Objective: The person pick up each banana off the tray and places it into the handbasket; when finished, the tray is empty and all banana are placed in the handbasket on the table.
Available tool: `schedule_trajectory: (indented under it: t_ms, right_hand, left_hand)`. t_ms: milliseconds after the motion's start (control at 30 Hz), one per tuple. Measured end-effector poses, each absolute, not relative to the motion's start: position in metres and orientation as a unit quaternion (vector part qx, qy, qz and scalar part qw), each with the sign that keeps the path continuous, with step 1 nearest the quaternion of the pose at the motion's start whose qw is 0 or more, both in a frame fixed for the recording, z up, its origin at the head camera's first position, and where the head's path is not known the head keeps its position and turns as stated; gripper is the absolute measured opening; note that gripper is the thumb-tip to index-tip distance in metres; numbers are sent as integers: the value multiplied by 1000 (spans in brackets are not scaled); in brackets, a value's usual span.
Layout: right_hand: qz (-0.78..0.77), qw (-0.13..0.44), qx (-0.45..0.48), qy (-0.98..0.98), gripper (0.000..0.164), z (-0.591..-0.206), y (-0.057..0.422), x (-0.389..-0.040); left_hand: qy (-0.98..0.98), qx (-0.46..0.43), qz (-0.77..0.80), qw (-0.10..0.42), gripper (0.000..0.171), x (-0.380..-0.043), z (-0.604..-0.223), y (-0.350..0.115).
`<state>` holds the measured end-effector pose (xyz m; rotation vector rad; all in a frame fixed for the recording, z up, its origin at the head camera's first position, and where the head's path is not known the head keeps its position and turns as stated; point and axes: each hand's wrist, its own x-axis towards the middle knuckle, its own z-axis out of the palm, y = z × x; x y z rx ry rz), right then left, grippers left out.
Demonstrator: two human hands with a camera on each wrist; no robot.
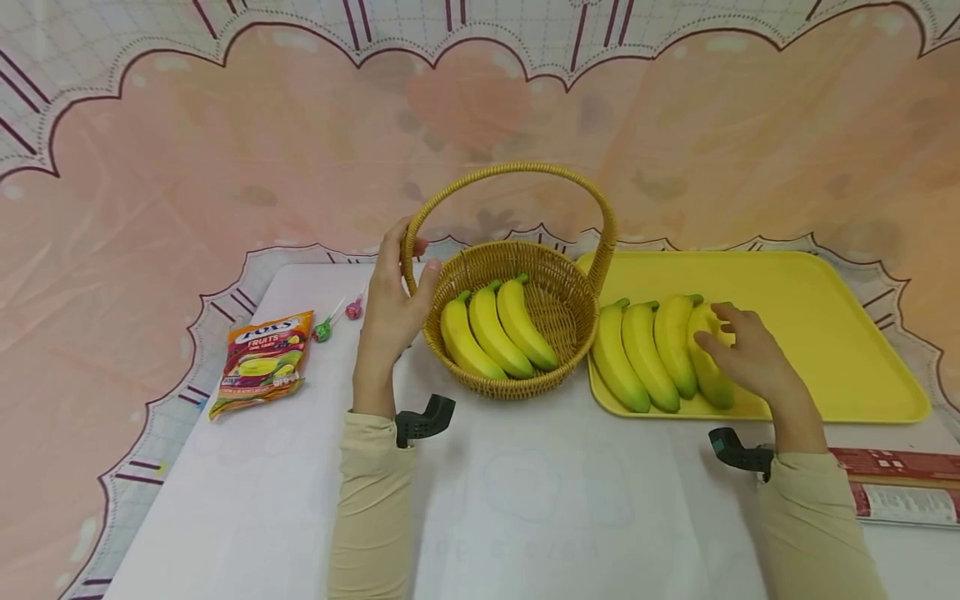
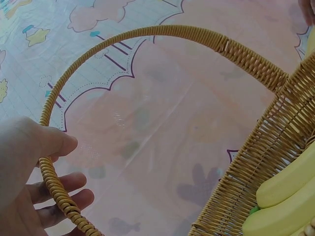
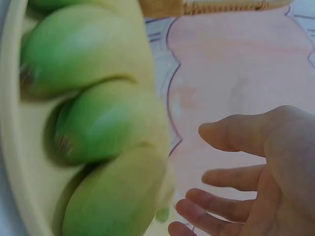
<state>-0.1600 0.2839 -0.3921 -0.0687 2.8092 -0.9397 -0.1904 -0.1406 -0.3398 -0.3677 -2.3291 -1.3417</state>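
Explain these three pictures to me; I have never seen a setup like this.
There is no machine here: a person works with two bare hands. The wide picture comes from a camera on the person's head, looking forward and down. The other two come from wrist cameras, one on each arm.

On the white table stand a wicker basket holding three bananas and a yellow tray holding four bananas. To the left lie a candy bag and two lollipops; at the right edge is a red package, partly cut off.

The left hand grips the basket's handle. The right hand is at the tray's rightmost banana, fingers apart, holding nothing.
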Motion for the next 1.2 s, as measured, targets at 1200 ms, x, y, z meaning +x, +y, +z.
schedule_trajectory:
  t_ms: [1200]
  right_hand:
    - [-338, 135, -33, 931, 88, -395, 277, -144]
  left_hand:
    - [-834, -142, -488, 216, 51, -188, -343, -142]
